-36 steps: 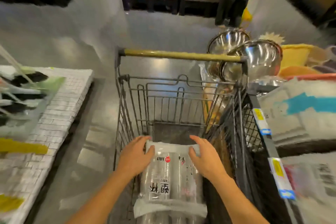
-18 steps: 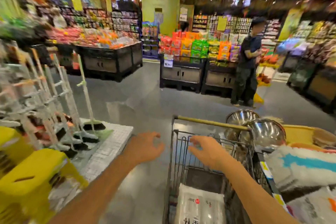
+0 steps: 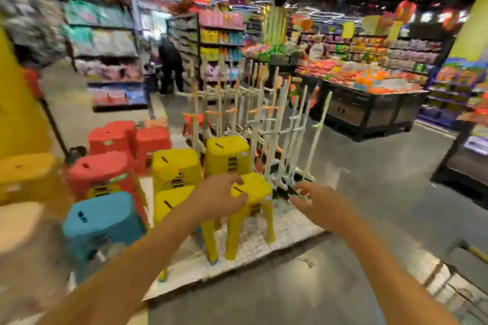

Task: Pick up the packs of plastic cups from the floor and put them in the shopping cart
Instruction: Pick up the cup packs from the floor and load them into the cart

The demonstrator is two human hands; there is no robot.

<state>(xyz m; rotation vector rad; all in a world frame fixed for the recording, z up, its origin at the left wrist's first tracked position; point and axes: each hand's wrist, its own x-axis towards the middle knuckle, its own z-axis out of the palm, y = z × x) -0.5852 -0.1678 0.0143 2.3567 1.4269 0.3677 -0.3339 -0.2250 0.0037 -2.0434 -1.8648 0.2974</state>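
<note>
The left hand (image 3: 219,199) and right hand (image 3: 318,202) are hovering empty, fingers loosely curled, before the yellow stools (image 3: 175,169) and above the floor (image 3: 343,285), with no cup pack showing, so its direction, axis and nearer hand cannot be told.

Yellow stools (image 3: 227,153) are seen at twelve o'clock, red stools (image 3: 101,169) at eleven, a blue stool (image 3: 103,214) at ten. White poles (image 3: 266,124) with orange clips (image 3: 214,113) are seen at one o'clock. The white platform (image 3: 290,221) is patterned in small squares.
</note>
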